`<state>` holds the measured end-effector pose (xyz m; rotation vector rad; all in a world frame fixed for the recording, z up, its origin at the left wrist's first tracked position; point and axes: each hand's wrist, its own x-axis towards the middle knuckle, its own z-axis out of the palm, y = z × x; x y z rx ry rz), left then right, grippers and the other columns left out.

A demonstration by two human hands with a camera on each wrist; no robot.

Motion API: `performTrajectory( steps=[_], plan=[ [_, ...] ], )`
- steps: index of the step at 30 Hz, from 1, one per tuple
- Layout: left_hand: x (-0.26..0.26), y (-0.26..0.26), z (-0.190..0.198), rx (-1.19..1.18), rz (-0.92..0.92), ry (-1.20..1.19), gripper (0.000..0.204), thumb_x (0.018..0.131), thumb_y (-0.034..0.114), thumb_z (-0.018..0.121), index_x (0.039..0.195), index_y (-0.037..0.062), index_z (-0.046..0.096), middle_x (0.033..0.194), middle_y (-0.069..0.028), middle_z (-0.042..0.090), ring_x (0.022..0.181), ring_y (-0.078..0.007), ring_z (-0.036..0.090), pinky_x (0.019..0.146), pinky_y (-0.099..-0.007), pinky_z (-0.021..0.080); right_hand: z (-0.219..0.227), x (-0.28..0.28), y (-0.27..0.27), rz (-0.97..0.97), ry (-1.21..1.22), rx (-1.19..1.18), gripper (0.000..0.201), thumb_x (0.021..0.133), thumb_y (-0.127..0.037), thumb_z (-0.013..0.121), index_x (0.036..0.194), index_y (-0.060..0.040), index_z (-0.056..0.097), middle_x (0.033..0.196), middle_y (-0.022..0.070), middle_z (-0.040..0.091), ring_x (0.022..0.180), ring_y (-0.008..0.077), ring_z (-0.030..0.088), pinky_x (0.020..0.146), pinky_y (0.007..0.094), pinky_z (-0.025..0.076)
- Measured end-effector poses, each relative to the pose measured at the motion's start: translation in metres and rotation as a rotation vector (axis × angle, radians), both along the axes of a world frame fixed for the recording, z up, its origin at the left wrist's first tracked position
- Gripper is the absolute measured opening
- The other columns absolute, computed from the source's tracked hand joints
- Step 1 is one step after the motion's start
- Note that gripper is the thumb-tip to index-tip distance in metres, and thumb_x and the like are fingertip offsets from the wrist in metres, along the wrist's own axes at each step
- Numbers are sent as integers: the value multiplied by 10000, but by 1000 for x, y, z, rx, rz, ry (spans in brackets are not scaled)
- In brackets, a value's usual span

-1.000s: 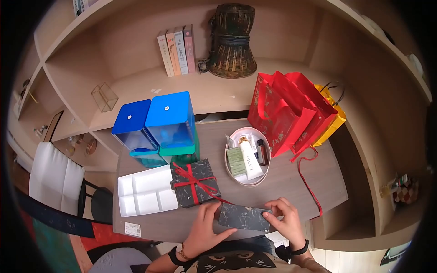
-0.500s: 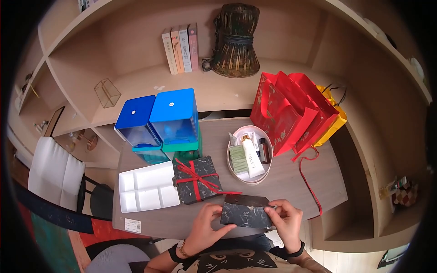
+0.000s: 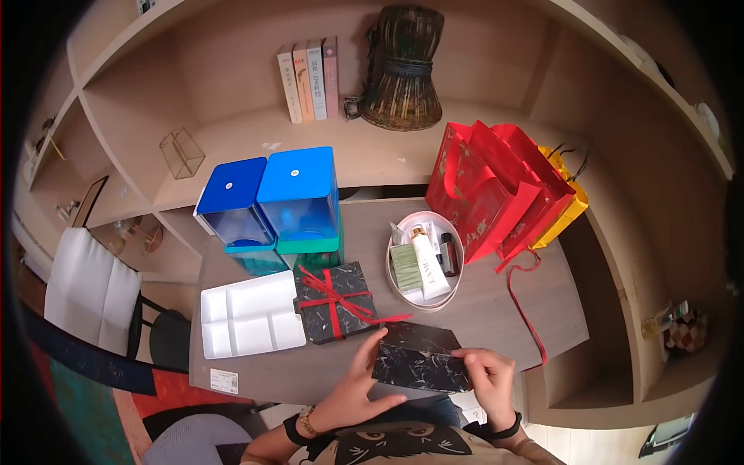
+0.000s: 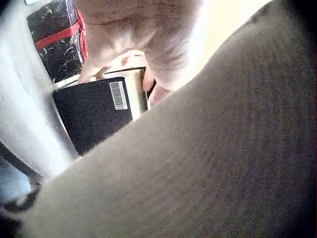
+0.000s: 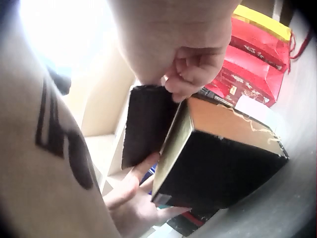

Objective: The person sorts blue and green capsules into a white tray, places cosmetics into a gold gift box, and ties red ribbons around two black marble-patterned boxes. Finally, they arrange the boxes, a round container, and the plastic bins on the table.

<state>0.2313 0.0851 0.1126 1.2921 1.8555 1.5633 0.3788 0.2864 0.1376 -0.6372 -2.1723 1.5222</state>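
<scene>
In the head view a black marbled box [image 3: 422, 368] is held above the table's front edge. At its right end my right hand [image 3: 490, 384] pinches a corner. The right wrist view shows my right hand [image 5: 183, 59] gripping near a raised dark flap [image 5: 146, 124], beside the box's pale interior. My left hand [image 3: 353, 399] touches the left side with extended fingers, thumb apart below. A barcode marks the black side [image 4: 91, 114] in the left wrist view. Behind it lies a similar box [image 3: 337, 306] tied with red ribbon [image 3: 335, 297].
White divided tray [image 3: 252, 314] at left, blue-lidded containers [image 3: 298, 194] behind. An oval box [image 3: 388, 271] holds a white tube and other items. Red bags [image 3: 480, 201] and a yellow bag [image 3: 562, 221] stand back right. A loose red ribbon [image 3: 521, 310] lies on the table [image 3: 480, 310].
The held box has tilted, so its upper face shows in addition to the front face. My left fingers have straightened along its left side; my right hand still grips the right end.
</scene>
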Motion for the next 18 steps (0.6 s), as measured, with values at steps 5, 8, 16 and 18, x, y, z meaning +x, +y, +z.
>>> performTrajectory(
  steps=[5, 8, 16, 18],
  plan=[
    [-2, -9, -15, -52, -58, 64, 515, 830, 197, 770, 1239, -33, 556, 1414, -170, 279, 1378, -323, 317, 1154, -433, 289, 2, -4, 13, 122, 114, 87, 366, 699, 89, 563, 1004, -23, 732, 668, 45, 591, 549, 84, 524, 526, 236, 424],
    [-2, -10, -25, -23, -6, 50, 414, 830, 189, 769, 1156, -13, 617, 1398, -166, 294, 1353, -327, 354, 1139, -454, 315, 9, -6, 11, 75, 91, 233, 265, 695, 23, 690, 953, -22, 737, 636, 36, 561, 526, 105, 503, 537, 244, 416],
    [0, -18, -44, -57, -42, 30, 141, 847, 108, 739, 957, 44, 678, 1391, -162, 367, 1290, -313, 469, 1025, -401, 454, 3, -16, 26, -287, 207, 261, 293, 757, -89, 797, 641, 9, 547, 552, 27, 473, 511, 119, 422, 495, 274, 327],
    [-1, -21, -45, -93, -32, 22, 140, 849, 107, 735, 956, 40, 675, 1345, -152, 427, 1248, -296, 506, 1010, -390, 461, -7, -22, 31, -294, 190, 203, 277, 766, -97, 795, 660, 3, 560, 553, 23, 475, 512, 118, 427, 493, 275, 331]
  ],
)
